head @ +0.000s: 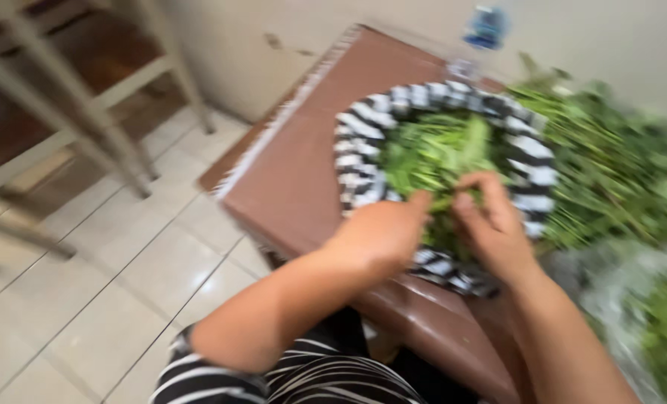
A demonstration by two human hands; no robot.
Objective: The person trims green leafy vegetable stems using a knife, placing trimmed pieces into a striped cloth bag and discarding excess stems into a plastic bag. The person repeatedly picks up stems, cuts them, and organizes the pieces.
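- The bowl is the landmark here: round, with a broad rim striped in black and white, sitting on a reddish-brown desk with a pale edge strip.
- Inside the bowl lies a heap of greens, bright green, leafy, with thin stems; the picture is blurred, so single leaves are hard to make out.
- The left hand is over the near rim of the bowl, its fingers drawn together and pinching at the greens near the middle.
- The right hand is just beside it, also over the near part of the bowl, fingers curled and closed on a bit of the same greens.
- The fingertips of the two hands nearly meet above the greens.
- To the right of the bowl, a large loose pile of leafy stalks spreads across the desk, darker green and longer stemmed than what is in the bowl.
- Beyond the bowl, by the wall, is a small blue thing, too blurred to tell what it is.
- Left of the bowl, past the desk edge, is a pale tiled floor and the legs of a wooden frame.
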